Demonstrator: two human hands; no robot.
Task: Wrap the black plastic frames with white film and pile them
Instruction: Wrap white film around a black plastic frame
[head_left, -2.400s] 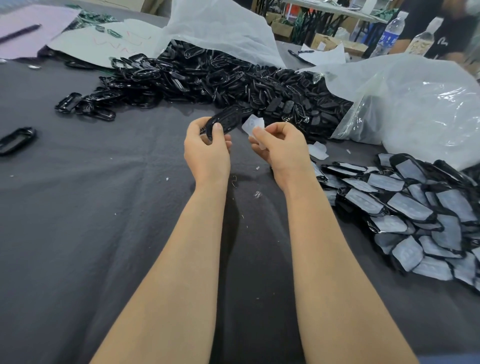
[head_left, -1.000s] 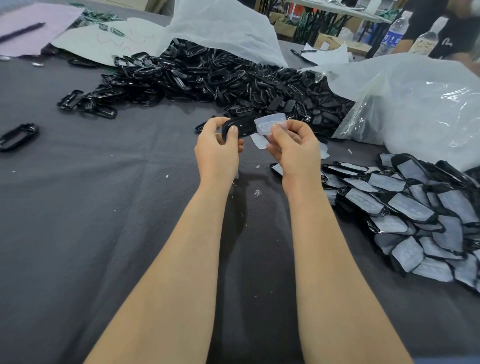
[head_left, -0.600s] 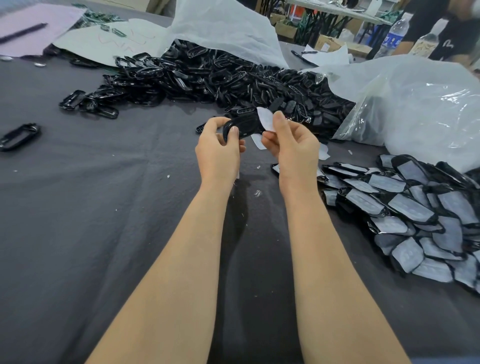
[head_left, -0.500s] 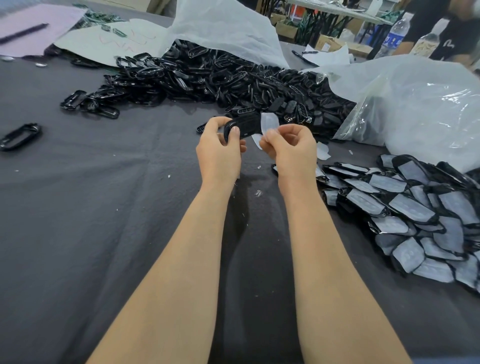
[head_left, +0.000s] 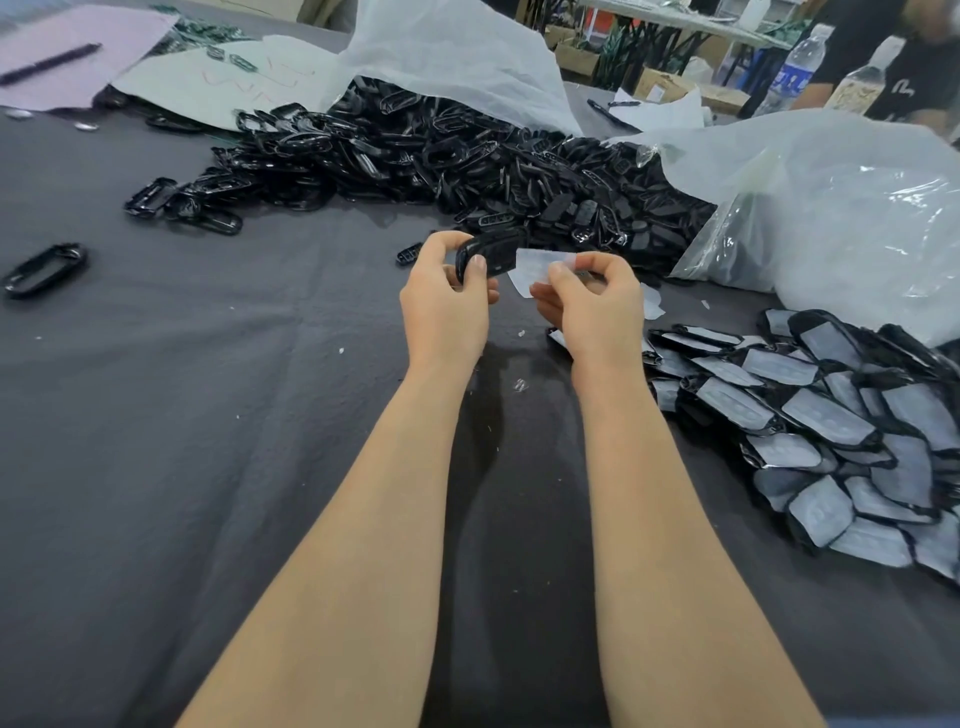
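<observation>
My left hand (head_left: 447, 306) grips a black plastic frame (head_left: 491, 253) by its left end, above the dark table cloth (head_left: 208, 441). My right hand (head_left: 592, 306) pinches a piece of white film (head_left: 537, 265) that lies against the frame's right end. A big heap of bare black frames (head_left: 441, 161) spreads across the far side of the table. At the right lies a pile of frames covered with white film (head_left: 831, 421).
Large clear plastic bags (head_left: 831, 208) lie at the far right, and a white sheet (head_left: 457, 57) behind the heap. Loose frames (head_left: 44, 270) sit at the left. Paper sheets and a pen (head_left: 49, 65) are far left. A person and bottles (head_left: 795, 67) are beyond the table.
The film went from a loose piece in my right fingers to lying at the frame's right end. Both hands drifted slightly right and stayed close together.
</observation>
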